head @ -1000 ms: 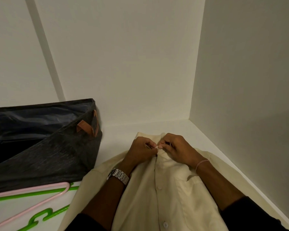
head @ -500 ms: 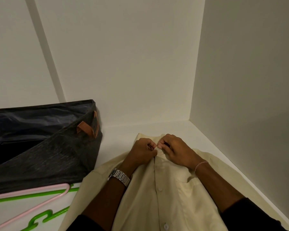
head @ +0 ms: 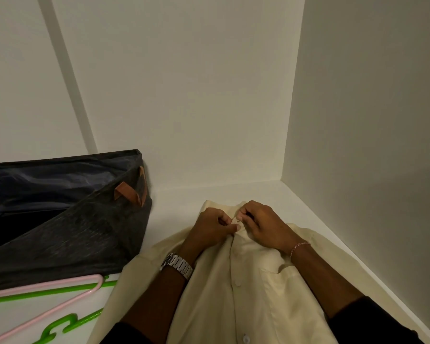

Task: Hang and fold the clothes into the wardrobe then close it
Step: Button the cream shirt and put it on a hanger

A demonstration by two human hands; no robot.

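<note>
Both hands, left hand (head: 212,225) and right hand (head: 263,223), stayed pinched on the collar of the cream shirt (head: 253,294), lying flat right of the dark storage bag (head: 67,219); barely moved since, so likely top-buttoning continued, hanging not begun.

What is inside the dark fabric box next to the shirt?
Inside the dark fabric box only its shiny dark lining and a black shadowed bottom show. No clothes are visible, but the near wall hides the lower part, so something could lie there unseen.
</note>
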